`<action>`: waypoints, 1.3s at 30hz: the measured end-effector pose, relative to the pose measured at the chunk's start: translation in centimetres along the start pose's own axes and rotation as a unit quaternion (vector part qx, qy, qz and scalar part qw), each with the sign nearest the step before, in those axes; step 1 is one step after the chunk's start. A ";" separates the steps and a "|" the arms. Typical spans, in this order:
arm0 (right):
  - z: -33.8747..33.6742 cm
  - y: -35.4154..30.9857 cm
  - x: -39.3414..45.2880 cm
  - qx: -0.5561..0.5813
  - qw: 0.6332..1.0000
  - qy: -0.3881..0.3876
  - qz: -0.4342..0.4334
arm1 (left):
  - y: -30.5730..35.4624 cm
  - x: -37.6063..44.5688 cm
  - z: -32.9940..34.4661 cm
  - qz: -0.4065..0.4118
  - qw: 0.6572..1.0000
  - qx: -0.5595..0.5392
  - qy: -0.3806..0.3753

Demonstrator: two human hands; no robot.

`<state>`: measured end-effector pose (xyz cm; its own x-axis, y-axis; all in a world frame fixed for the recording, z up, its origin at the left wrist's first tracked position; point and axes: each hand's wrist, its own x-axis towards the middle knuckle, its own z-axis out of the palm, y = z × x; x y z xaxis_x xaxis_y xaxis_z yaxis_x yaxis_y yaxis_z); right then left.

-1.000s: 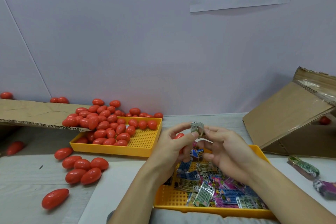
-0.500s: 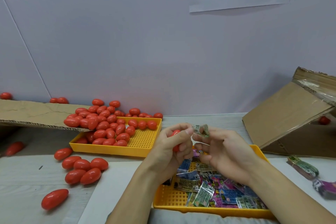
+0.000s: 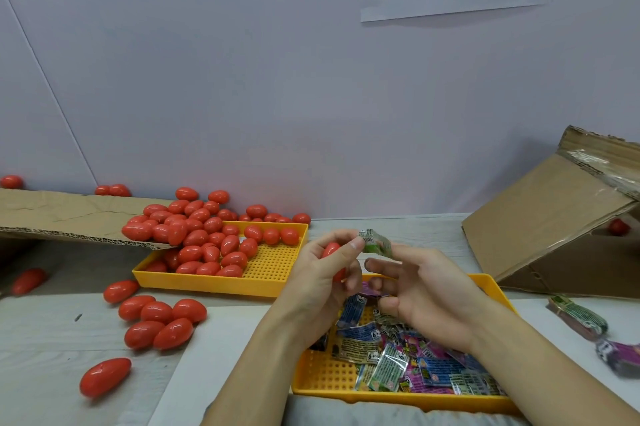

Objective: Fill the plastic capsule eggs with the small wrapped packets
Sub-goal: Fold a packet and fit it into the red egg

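Observation:
My left hand grips a red capsule egg in its curled fingers, above the near yellow tray that holds several small wrapped packets. My right hand pinches a small green wrapped packet at its top fingertips, right beside the egg. My left thumb tip touches the packet's left end. The lower fingers of my right hand are loosely curled and hold nothing. I cannot tell if the egg is open or closed.
A second yellow tray at the back left holds several red eggs. Loose eggs lie on the table to the left. A cardboard flap overhangs that tray. A tilted cardboard box stands right, with two packets beside it.
Both hands have lowered slightly and my left hand has turned, showing more of the egg. The packet has tipped from upright to lying sideways between the fingertips.

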<state>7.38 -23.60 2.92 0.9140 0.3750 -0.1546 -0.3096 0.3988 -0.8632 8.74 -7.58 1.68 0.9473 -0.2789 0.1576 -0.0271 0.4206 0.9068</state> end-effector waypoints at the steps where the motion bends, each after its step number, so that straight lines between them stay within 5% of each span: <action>1: 0.0 0.1 0.0 -0.001 1.000 0.011 -0.001 | 0.0 0.0 0.0 0.000 1.000 0.003 0.005; 4: 0.0 0.3 0.3 -0.060 0.994 0.081 -0.043 | 0.0 0.2 0.2 -0.001 0.998 0.000 0.069; 7: 0.0 0.6 0.4 -0.205 0.950 0.165 -0.170 | -0.1 0.5 0.1 -0.006 0.987 -0.002 0.160; 12: 0.4 1.0 -0.3 -0.345 0.873 0.113 -0.326 | -0.2 0.4 0.1 -0.002 0.987 0.019 0.163; 29: 0.1 1.6 0.2 -0.500 0.784 0.145 -0.339 | -0.7 0.6 -0.2 0.022 0.989 0.064 0.133; 35: -0.2 1.2 0.5 -0.395 0.845 0.177 -0.313 | -0.8 0.8 0.1 0.027 0.984 0.087 0.154; 39: -0.7 1.0 0.9 -0.310 0.890 0.198 -0.269 | -0.5 0.4 0.4 -0.016 0.993 0.073 0.096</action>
<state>8.04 -23.48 1.55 0.9452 -0.1046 0.3094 0.2921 -0.1529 -0.9441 8.99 -8.28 1.47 0.9915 -0.1145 0.0624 -0.0280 0.2805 0.9594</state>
